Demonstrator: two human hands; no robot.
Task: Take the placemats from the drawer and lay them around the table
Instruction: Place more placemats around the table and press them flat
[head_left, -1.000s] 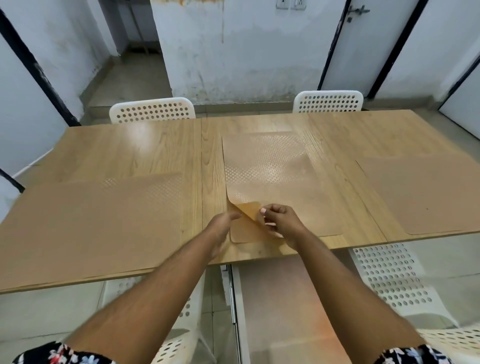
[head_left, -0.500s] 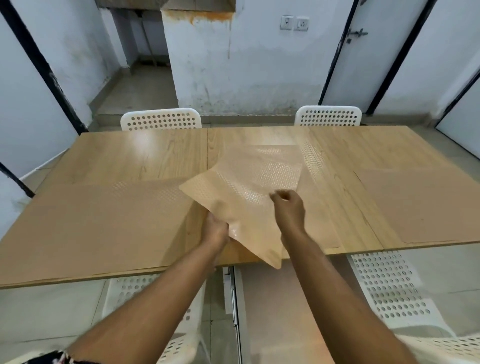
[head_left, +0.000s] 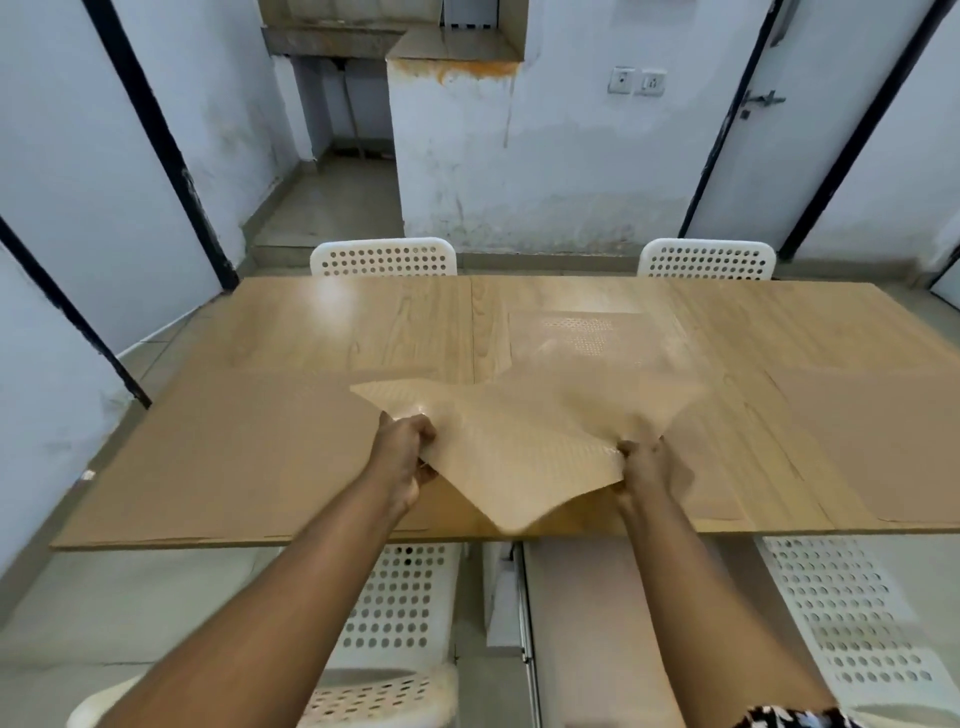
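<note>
Two hands: your left hand (head_left: 402, 451) and right hand (head_left: 643, 464) are both closed on one lifted placemat (head_left: 524, 436), each pinching an edge, left near its left side, right near its right side.
Where it is: the lifted placemat hangs just above the near middle of the table (head_left: 395, 322), one corner drooping past the near edge.
Feel: judge it light, thin and floppy; it sags and wrinkles between your hands and will not hold itself flat.
Surface: glossy with a dotted pattern, so likely a little slick; pinch it between thumb and fingers, don't press with a flat palm.
Where to hold: take two corners of one long side, hands well apart, so the sheet hangs straight and can be lowered far edge first.
Risk: held this close in, it may fold over on itself as it lands.
Placemats counted: four visible. One in your hands; a middle mat (head_left: 587, 338) lying flat under and beyond it; a left mat (head_left: 234, 447) at the near left; a right mat (head_left: 872, 441) at the near right.
More underneath: you cannot tell whether the middle mat is single or a stack.
Chairs counted: four white perforated ones in view. Far left chair (head_left: 384, 257), far right chair (head_left: 706, 258), near left chair (head_left: 400, 613), near right chair (head_left: 852, 623).
Drawer: not in view.
</note>
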